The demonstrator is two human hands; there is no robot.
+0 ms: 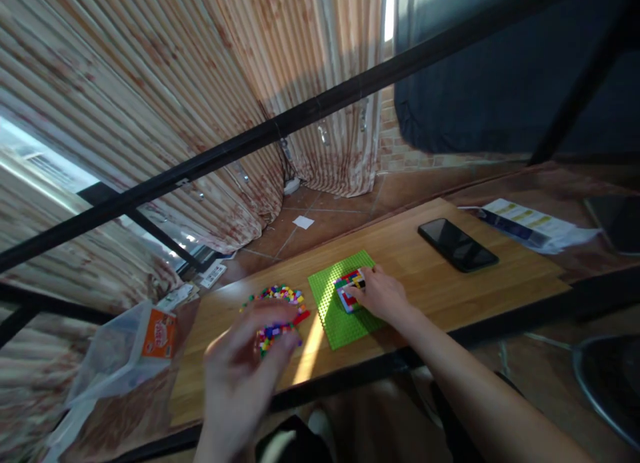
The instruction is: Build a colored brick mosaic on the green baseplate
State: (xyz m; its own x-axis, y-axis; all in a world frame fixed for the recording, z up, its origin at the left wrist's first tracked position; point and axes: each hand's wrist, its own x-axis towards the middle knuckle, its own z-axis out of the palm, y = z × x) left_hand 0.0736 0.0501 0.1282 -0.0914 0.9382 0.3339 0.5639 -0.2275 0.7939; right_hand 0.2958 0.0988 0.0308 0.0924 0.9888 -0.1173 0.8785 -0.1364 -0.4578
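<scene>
- Two bare hands reach over a wooden bench (pixel 400 256), where a small multicoloured brick build (pixel 349 302) sits on a studded green baseplate (pixel 327 326).
- At the build's right edge, the fingers of the right hand (pixel 384 294) bend over the bricks, touching them; whether they grip or merely steady cannot be told.
- The left hand (pixel 250 366), blurred by motion, hangs before a heap of loose bricks (pixel 274 292), its thumb and fingertips apart. A long red piece (pixel 301 318) shows just beside the fingertips; whether it is held is unclear.
- Light and stiff by the look of it, the build should handle easily but may split at its seams if twisted; the safest hold is likely low, across two opposite side walls. Loose bricks look hard, slick and easily scattered, best pinched by their sides.
- Branding stays out of reach: an orange label (pixel 160 333) on a clear plastic box (pixel 120 346) bears pale lettering too small to read. Print on a yellow-and-white packet (pixel 530 222) is equally illegible, and a dark-screened phone (pixel 457 244) shows no readable mark.
</scene>
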